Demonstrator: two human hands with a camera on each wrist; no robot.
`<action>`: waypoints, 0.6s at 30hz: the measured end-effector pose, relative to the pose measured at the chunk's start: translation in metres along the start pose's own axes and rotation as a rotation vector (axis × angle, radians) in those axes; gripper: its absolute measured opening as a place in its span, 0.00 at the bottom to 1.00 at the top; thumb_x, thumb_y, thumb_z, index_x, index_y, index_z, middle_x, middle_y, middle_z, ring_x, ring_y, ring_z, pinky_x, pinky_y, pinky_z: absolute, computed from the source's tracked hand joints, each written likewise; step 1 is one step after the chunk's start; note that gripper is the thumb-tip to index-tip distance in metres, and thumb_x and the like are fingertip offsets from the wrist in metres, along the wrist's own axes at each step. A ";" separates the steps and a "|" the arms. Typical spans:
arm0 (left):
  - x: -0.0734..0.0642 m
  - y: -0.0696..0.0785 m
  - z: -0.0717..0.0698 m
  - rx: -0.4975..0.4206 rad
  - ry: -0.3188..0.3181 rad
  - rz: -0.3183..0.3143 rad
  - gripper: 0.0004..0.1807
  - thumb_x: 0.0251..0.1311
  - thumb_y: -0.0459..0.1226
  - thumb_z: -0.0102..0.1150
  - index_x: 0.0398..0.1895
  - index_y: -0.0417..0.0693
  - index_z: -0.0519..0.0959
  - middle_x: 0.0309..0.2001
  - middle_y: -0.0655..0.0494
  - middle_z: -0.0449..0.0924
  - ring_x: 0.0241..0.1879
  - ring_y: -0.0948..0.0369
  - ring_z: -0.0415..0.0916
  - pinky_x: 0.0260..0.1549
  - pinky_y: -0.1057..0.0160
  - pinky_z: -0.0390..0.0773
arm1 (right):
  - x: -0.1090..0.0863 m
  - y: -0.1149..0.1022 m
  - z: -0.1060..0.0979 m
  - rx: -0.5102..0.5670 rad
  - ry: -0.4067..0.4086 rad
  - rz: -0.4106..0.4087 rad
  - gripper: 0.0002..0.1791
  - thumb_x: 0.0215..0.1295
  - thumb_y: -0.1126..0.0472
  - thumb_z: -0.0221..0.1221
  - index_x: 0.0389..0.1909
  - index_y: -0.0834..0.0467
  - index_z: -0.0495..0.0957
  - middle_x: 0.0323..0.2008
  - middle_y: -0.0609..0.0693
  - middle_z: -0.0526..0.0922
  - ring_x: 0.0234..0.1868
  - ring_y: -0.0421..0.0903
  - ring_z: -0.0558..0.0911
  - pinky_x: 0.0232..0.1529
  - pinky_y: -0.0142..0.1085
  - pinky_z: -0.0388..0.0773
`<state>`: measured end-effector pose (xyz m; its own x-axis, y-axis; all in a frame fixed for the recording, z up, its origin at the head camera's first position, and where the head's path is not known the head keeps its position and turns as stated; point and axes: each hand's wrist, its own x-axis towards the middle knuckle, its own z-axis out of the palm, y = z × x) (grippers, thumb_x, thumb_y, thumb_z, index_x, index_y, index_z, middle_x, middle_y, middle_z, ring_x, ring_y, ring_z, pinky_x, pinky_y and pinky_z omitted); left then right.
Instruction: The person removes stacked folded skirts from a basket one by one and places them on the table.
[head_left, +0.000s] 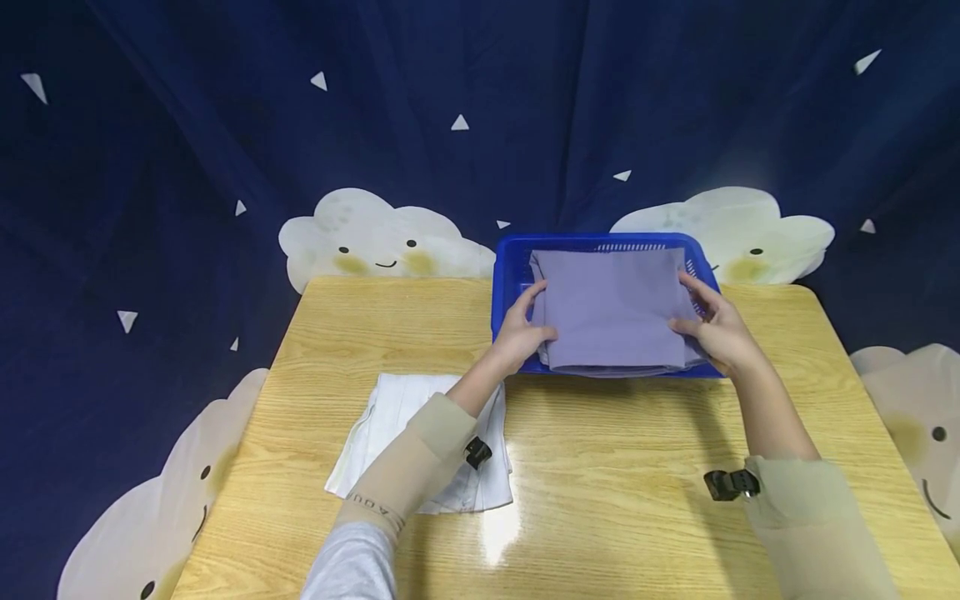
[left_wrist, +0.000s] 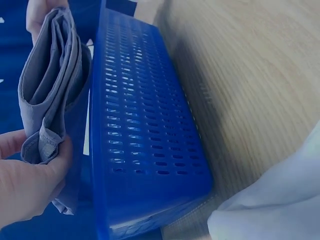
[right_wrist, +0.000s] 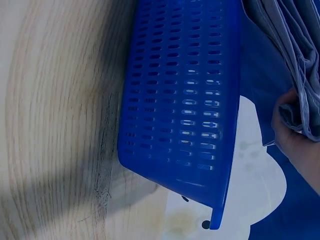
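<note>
Lilac folded cloth (head_left: 611,308) held over a blue slotted plastic basket (head_left: 512,275) on a pale wooden table (head_left: 622,500), left hand (head_left: 517,333) and right hand (head_left: 716,329) gripping opposite edges, white folded cloth (head_left: 397,433) lying near the left forearm.

a light wooden table (head_left: 615,467) carries a blue slotted basket (head_left: 510,271) and a folded white cloth (head_left: 390,417).
</note>
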<state>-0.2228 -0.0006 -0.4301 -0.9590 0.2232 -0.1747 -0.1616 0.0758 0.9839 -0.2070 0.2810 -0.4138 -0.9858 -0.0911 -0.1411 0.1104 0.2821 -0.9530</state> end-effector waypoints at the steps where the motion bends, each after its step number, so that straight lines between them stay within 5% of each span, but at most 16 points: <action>1: -0.001 0.000 0.000 -0.003 -0.003 -0.002 0.45 0.45 0.19 0.55 0.66 0.63 0.60 0.68 0.46 0.50 0.29 0.60 0.64 0.28 0.68 0.73 | -0.001 0.000 0.000 -0.004 0.001 0.000 0.45 0.59 0.74 0.53 0.71 0.43 0.45 0.69 0.62 0.40 0.68 0.54 0.42 0.51 0.21 0.66; 6: -0.008 0.000 0.001 -0.014 -0.018 -0.008 0.45 0.46 0.19 0.55 0.67 0.63 0.59 0.68 0.46 0.49 0.40 0.56 0.70 0.34 0.65 0.77 | -0.008 0.000 0.000 0.010 -0.006 0.005 0.45 0.58 0.75 0.53 0.71 0.43 0.45 0.70 0.60 0.37 0.69 0.54 0.39 0.58 0.27 0.63; 12: -0.014 -0.004 0.002 -0.039 -0.031 0.006 0.46 0.46 0.18 0.53 0.67 0.62 0.58 0.68 0.45 0.48 0.53 0.46 0.68 0.38 0.60 0.78 | -0.016 0.001 0.003 0.102 0.005 -0.033 0.44 0.57 0.76 0.53 0.71 0.46 0.48 0.67 0.62 0.46 0.63 0.55 0.54 0.43 0.20 0.72; 18: -0.022 -0.006 0.003 -0.047 -0.042 0.025 0.46 0.45 0.18 0.54 0.67 0.61 0.58 0.66 0.45 0.50 0.51 0.46 0.70 0.38 0.61 0.79 | -0.025 0.006 0.005 0.220 -0.001 -0.072 0.43 0.56 0.76 0.56 0.70 0.50 0.51 0.60 0.55 0.56 0.50 0.39 0.66 0.39 0.23 0.76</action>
<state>-0.2004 -0.0032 -0.4328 -0.9525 0.2652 -0.1500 -0.1490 0.0239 0.9885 -0.1807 0.2796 -0.4171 -0.9920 -0.1042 -0.0711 0.0651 0.0596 -0.9961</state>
